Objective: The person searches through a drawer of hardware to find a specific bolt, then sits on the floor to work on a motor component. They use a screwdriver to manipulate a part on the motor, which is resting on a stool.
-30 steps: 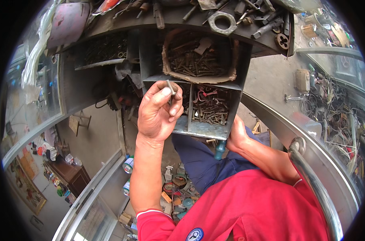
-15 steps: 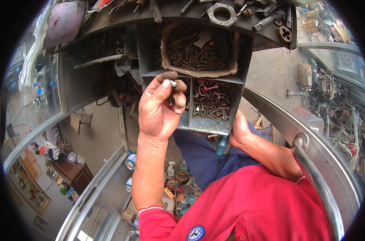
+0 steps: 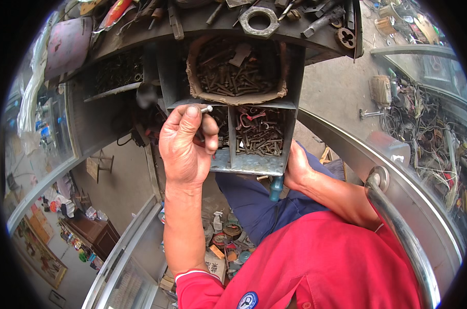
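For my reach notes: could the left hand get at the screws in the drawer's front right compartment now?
Probably yes: the screws lie uncovered just right of the left hand, though its fingers hold a bolt, which could hamper picking.

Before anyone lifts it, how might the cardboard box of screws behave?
The cardboard box is probably heavy for its size, being loaded with metal screws. Its ragged, bowed edge suggests it could flex or tear. The jumbled screws would likely slide if tipped.
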Demonstrator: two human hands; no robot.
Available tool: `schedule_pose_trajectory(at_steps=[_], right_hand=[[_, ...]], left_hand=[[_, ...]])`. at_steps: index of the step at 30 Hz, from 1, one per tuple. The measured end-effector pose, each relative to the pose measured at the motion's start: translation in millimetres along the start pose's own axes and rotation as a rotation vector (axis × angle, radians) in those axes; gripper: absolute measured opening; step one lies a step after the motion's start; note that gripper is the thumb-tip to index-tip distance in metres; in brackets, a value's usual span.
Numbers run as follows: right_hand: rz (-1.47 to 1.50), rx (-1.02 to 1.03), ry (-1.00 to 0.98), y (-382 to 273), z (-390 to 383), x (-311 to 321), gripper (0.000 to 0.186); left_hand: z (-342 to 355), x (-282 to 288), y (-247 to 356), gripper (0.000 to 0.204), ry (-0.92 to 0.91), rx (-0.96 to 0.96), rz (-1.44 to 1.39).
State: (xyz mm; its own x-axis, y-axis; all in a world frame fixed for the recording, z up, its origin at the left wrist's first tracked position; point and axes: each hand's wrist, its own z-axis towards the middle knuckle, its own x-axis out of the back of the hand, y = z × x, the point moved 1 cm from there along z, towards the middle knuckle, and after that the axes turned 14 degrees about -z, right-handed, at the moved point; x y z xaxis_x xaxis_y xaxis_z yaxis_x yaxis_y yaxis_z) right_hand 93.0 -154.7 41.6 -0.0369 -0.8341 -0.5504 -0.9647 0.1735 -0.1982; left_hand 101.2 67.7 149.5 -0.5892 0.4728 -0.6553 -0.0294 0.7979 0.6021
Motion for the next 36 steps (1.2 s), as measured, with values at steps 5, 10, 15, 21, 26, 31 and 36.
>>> schedule_pose_trajectory(at_steps=[5,10,15,21,26,31,36], right_hand=[[-0.005,-0.011,0.021,-2,-2,-4,0.047],[0.004,-0.026,0.033,-6,-4,-6,0.047],[0.002,-0.010,0.039,-4,-2,-3,0.048],[-0.004,0.008,0.058,-1,1,-3,0.045],[-0.013,0.011,0.021,-11,-10,-17,0.043],[-0.037,0.009,0.092,-8,-5,-9,0.045],[-0.022,0.007,0.056,-9,-7,-15,0.046]], left_hand=[[4,-10,2,0.026,-0.003,-0.119,0.237],[7,-29,-1,0.036,0.035,-0.132,0.372],[8,-10,4,0.030,0.041,-0.107,0.304],[0,-6,6,0.042,0.021,0.111,-0.189],[1,1,2,0.063,-0.094,0.197,-0.422],[2,-2,0,0.063,-0.150,0.210,-0.484],[-5,-1,-2,0.036,-0.061,0.160,-0.301]])
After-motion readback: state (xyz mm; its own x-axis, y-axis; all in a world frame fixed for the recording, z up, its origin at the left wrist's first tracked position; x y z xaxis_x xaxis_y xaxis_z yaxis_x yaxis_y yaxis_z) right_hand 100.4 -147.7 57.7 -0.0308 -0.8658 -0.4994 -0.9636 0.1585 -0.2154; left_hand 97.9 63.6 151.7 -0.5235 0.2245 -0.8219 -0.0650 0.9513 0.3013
